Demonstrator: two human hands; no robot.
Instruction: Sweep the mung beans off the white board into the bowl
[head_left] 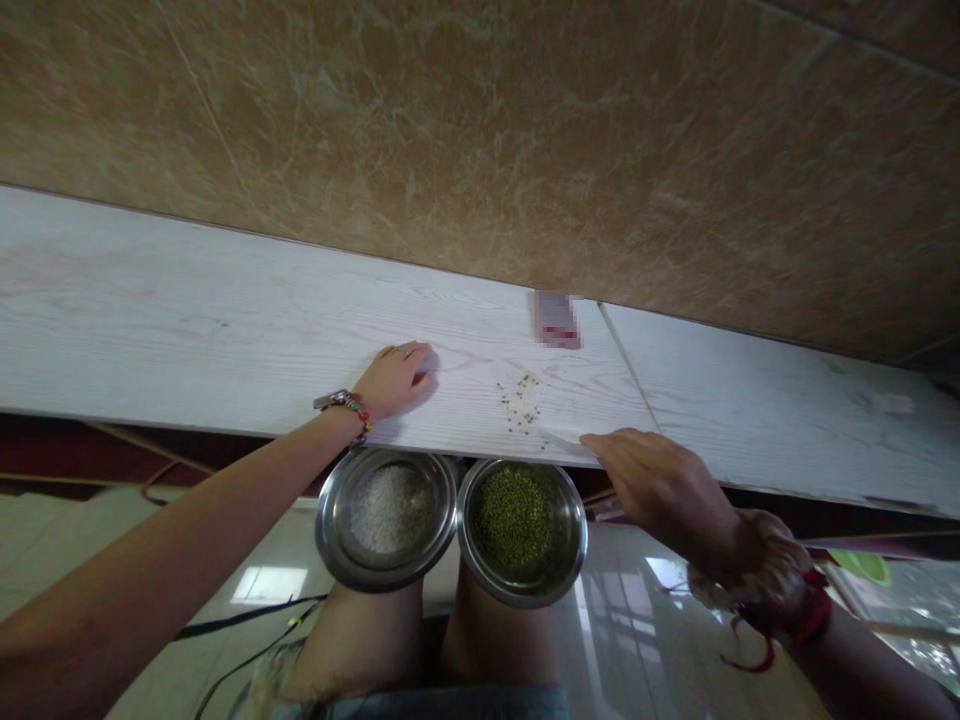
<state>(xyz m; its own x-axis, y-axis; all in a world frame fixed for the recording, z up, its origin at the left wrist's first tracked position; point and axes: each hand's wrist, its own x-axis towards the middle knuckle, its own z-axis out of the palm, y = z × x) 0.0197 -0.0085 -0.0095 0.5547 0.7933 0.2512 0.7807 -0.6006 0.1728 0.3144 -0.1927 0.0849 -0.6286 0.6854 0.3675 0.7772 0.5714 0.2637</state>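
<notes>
My left hand (394, 380) rests on the white wood-grain ledge (225, 330), its fingers loosely bent and the thumb apart, with nothing seen in it. My right hand (656, 475) is closed around a pale, thin utensil that looks like a plastic spoon (564, 437). Its far end lies low over the ledge, close to a small scatter of mixed green beans and white grains (520, 402). Below the ledge edge, two steel bowls sit side by side over my knees. White rice-like grains (390, 508) fill the left one; green mung beans (514, 518) lie in the right.
A small packet-like object (556, 320), blurred out, lies at the back of the ledge against the brown marbled wall (450, 150). A seam crosses the ledge to the right. Dark cords (247, 615) hang at lower left above the shiny tiled floor (622, 640).
</notes>
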